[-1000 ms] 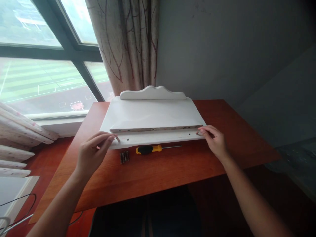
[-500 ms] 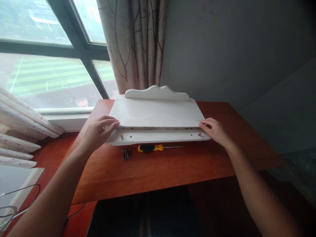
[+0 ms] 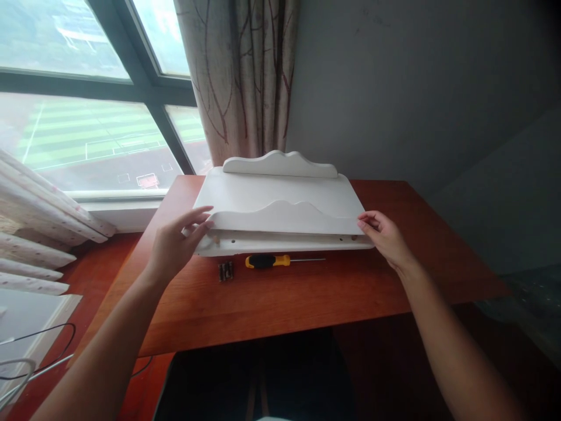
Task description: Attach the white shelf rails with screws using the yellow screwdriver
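My left hand [image 3: 182,237] and my right hand [image 3: 379,237] grip opposite ends of a white wavy-edged wooden panel [image 3: 280,219]. Its curved edge points up, and its straight edge is just above the front strip of a white board [image 3: 263,190]. Wooden dowels [image 3: 216,240] stick up from that strip near both ends, close to small holes. A matching wavy panel [image 3: 280,164] stands along the board's far edge. In front of the board lie a yellow and black screwdriver [image 3: 267,261] and several small dark screws [image 3: 225,271].
The board rests on a reddish-brown wooden table [image 3: 280,298]. Beyond it hang a patterned curtain [image 3: 245,76] and a grey wall [image 3: 394,88]. A window [image 3: 87,134] is at the left, with cables [image 3: 35,374] low in that corner.
The panel between my hands has turned from its edge side, so its wavy face now shows upright. Both hands stay at its ends, with the left fingers raised a little.
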`<state>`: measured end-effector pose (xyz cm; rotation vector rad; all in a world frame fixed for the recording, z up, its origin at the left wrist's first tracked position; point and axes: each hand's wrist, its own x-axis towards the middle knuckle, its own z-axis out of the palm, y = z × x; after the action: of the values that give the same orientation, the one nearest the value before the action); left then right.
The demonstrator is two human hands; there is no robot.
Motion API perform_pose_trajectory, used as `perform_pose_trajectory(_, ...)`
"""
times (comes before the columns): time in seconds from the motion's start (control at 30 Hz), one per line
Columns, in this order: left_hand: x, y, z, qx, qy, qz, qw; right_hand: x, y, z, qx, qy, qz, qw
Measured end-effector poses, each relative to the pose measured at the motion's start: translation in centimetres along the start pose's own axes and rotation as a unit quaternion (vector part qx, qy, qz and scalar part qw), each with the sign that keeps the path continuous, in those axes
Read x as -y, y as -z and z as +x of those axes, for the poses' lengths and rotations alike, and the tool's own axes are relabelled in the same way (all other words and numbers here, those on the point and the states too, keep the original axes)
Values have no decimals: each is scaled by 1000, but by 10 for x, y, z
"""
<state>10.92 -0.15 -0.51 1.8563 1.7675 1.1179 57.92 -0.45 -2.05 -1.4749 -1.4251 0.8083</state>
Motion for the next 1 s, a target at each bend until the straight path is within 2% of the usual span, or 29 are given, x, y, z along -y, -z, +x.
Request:
perform_pose_trajectory(0.13,-9,7,3,10,70,-84,994,9,3,0,-5,-30,59,998)
perform_pose_trajectory(0.27,-19,11,3,5,147,-179,973,17,7,2,-11,-57,123,991)
perform_pose_trajectory(0.37,-21,11,3,3,171,-192,966,20,8,4,-6,-83,147,986)
perform_pose_trajectory(0.5,-16,12,2,19,176,-185,967,22,8,6,-9,-100,148,984)
perform_pose_trajectory(0.73,-4,15,-2,34,145,-141,979,22,12,6,-9,-84,120,989)
perform_pose_trajectory(1.0,-7,17,-8,43,114,-187,975,18,16,-1,26,-47,80,995)
